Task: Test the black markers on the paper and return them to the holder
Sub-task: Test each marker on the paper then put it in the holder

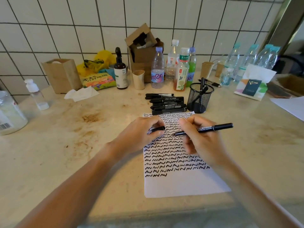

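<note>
The right hand (202,142) pinches a slim black plastic marker (204,129) near its front end, uncapped, tip aimed toward nine o'clock and hovering over the squiggled rows, its tail sticking out toward three o'clock. The left hand (139,134) sits just at nine o'clock of that tip, fingers curled round the small black cap (158,128), thumb beneath it. Both hands lie over the upper half of the white paper sheet (181,185), which is filled with rows of black wavy test strokes; the last row at six o'clock is only begun, and the strip below it is bare.

Judging by its look, the marker is light and stiff, smooth-barrelled, easy to roll between fingertips; the sensible hold is where it is now, low on the barrel near the tip, for writing, and mid-barrel for dropping it into the holder. The cap is tiny and slick, best kept pinched so it does not skitter off.

At twelve o'clock of the paper lies a stack of capped black markers (167,104), touching the sheet's top edge. Just at three o'clock of that stack stands the black wire-mesh pen holder (199,99), with a couple of markers upright inside. Further toward twelve o'clock, clear plastic bottles (157,68) and a brown cardboard box (143,46) line the white tiled wall on the stained beige desk (65,153).
</note>
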